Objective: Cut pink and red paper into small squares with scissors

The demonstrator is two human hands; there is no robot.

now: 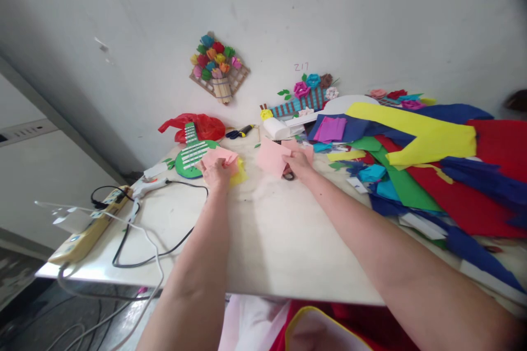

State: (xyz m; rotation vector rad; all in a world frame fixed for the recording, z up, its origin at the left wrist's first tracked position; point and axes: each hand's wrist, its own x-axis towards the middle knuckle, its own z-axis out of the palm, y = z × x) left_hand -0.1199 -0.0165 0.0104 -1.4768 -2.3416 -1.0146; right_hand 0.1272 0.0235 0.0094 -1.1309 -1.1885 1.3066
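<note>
My left hand (pixel 217 174) rests on pink paper (pixel 224 157) at the left middle of the table, its fingers bent over the sheet. Yellow paper (pixel 239 173) pokes out beneath that sheet. Between the fingers of my right hand (pixel 298 164) is a pink paper piece (pixel 272 158), held by its right edge. More pink paper shows behind this hand, and a dark ring-shaped handle (pixel 289 176) peeks out below it. Just left of my left hand lies a green guitar-shaped craft (pixel 191 153) with white strips.
A glue gun (pixel 150 187) and a power strip (pixel 93 227) with loose cables lie at the left. Red plastic (pixel 197 127) and yellow-black pliers (pixel 241 131) sit at the back. Coloured sheets pile up on the right, including yellow felt (pixel 436 140). A flower craft (pixel 220 68) hangs on the wall.
</note>
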